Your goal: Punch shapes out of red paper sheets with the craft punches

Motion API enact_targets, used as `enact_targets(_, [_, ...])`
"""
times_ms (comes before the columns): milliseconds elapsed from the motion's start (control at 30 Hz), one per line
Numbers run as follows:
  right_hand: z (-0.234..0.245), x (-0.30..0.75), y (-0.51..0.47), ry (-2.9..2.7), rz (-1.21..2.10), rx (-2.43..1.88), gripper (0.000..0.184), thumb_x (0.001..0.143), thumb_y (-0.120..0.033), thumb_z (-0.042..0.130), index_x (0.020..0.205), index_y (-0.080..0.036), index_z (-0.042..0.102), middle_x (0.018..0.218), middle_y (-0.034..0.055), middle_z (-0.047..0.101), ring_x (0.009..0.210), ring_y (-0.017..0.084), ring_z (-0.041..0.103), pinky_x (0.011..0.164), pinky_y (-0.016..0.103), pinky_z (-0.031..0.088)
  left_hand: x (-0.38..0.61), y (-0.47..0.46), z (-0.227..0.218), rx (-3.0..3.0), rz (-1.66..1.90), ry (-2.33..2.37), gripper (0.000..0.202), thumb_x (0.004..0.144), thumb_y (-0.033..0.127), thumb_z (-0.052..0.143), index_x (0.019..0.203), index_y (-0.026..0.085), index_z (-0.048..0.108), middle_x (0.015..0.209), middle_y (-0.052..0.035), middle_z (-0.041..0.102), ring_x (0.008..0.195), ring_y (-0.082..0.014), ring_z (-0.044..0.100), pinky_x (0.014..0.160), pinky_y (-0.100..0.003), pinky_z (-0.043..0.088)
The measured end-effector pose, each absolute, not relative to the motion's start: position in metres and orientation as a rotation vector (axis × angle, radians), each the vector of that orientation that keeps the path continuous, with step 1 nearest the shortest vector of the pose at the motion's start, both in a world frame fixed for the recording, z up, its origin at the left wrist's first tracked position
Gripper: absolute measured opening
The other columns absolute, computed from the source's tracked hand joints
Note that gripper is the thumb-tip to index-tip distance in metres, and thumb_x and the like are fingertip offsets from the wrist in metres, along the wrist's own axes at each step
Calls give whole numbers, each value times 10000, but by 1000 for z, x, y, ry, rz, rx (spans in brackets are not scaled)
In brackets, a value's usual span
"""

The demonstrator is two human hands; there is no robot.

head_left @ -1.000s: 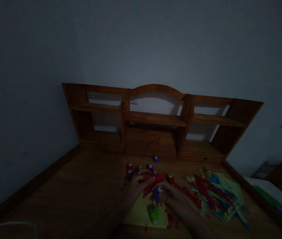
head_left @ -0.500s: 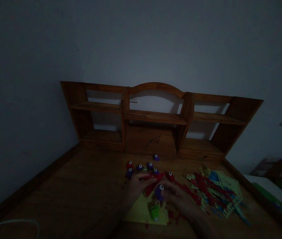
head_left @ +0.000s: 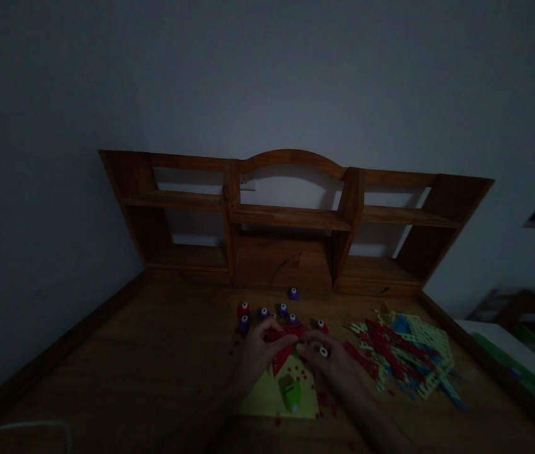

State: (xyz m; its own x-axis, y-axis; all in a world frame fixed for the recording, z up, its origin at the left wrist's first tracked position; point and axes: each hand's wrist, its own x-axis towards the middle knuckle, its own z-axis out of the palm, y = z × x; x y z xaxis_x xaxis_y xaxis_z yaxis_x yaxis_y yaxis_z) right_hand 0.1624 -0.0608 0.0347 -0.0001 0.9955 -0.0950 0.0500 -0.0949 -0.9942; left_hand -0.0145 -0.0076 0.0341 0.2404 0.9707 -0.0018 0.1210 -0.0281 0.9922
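Observation:
My left hand (head_left: 260, 350) is closed on a red sheet (head_left: 282, 359), thumb and fingers pinching it above the yellow sheet (head_left: 267, 400). The fingertips of my right hand (head_left: 331, 362) meet the red sheet's right end. A small purple craft punch with a white round top (head_left: 323, 352) sits in my right hand, its body mostly hidden by the fingers. On the yellow sheet lies a green craft punch (head_left: 292, 396), tipped over, with small red bits (head_left: 300, 371) scattered nearby. Dim light hides finer detail.
Several purple and red punches, such as a red one (head_left: 243, 309), stand beyond my hands. To the right lies a heap of cut red, yellow and blue strips (head_left: 404, 347). A wooden shelf unit (head_left: 290, 217) backs the desk; a white cable (head_left: 35, 424) lies front left.
My right hand has turned, so the purple punch now sits within its fingers, and its fingertips have come to the red sheet. More red bits show on the yellow sheet. The view shifted slightly.

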Motion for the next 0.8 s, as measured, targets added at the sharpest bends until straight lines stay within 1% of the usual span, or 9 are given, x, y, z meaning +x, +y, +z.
enact_targets(133, [33, 159, -61, -1289, 1219, -1303, 385, 750, -503, 669, 807, -126, 619, 685, -3, 495, 609, 60, 407, 562, 181, 297, -14, -10, 35, 1424, 926, 1101, 440, 632, 519, 694, 750, 119, 552, 675, 21, 514, 645, -32, 462, 583, -125, 344])
enact_targets(200, [31, 159, -60, -1332, 1194, -1320, 394, 747, -506, 670, 754, -121, 587, 657, -10, 466, 600, 57, 391, 562, 181, 292, -14, -10, 34, 1428, 911, 1083, 437, 643, 523, 683, 752, 119, 555, 662, 23, 506, 631, -30, 455, 570, -123, 339])
enact_targets(300, [31, 161, -58, -1391, 1121, -1357, 416, 740, -510, 674, 705, -114, 552, 649, -13, 448, 603, 53, 384, 561, 180, 289, -14, -9, 30, 1459, 902, 1097, 421, 662, 518, 670, 769, 120, 583, 684, 15, 544, 640, -33, 475, 581, -125, 355])
enact_targets(367, [31, 162, -58, -1385, 1086, -1369, 428, 722, -514, 686, 685, -116, 535, 638, -17, 430, 593, 50, 372, 547, 178, 281, -14, -9, 30, 1499, 909, 1126, 403, 679, 511, 661, 785, 125, 613, 717, 3, 587, 665, -41, 505, 605, -129, 378])
enact_targets(433, [33, 162, -58, -1354, 1084, -1365, 437, 697, -518, 703, 680, -120, 523, 633, -20, 423, 588, 50, 366, 539, 177, 280, -14, -10, 33, 1534, 925, 1102, 375, 700, 490, 655, 838, 141, 643, 807, -9, 639, 749, -57, 564, 683, -137, 427])
enact_targets(533, [35, 163, -57, -1302, 1109, -1363, 446, 672, -523, 719, 683, -125, 517, 624, -19, 434, 579, 52, 369, 531, 180, 282, -13, -12, 40, 1531, 936, 1008, 401, 719, 450, 658, 1032, 200, 645, 1023, -17, 666, 934, -84, 617, 833, -159, 471])
enact_targets(600, [36, 164, -57, -1270, 1121, -1381, 446, 667, -518, 728, 685, -127, 515, 609, -19, 440, 568, 52, 375, 522, 183, 279, -13, -13, 43, 1511, 924, 977, 458, 721, 447, 660, 1118, 223, 620, 1118, -25, 648, 997, -96, 620, 869, -172, 482])
enact_targets(700, [36, 166, -57, -1213, 1156, -1368, 439, 679, -512, 728, 711, -128, 518, 581, -27, 439, 538, 49, 373, 500, 186, 261, -15, -13, 42, 1489, 891, 977, 445, 723, 475, 652, 1073, 200, 644, 1141, -39, 645, 1019, -111, 622, 887, -185, 492])
enact_targets(800, [34, 167, -58, -1194, 1198, -1313, 434, 707, -514, 712, 730, -123, 524, 556, -35, 418, 509, 39, 350, 482, 188, 233, -16, -12, 38, 1479, 864, 992, 433, 718, 493, 650, 1001, 166, 653, 1080, -48, 664, 967, -115, 634, 851, -187, 502])
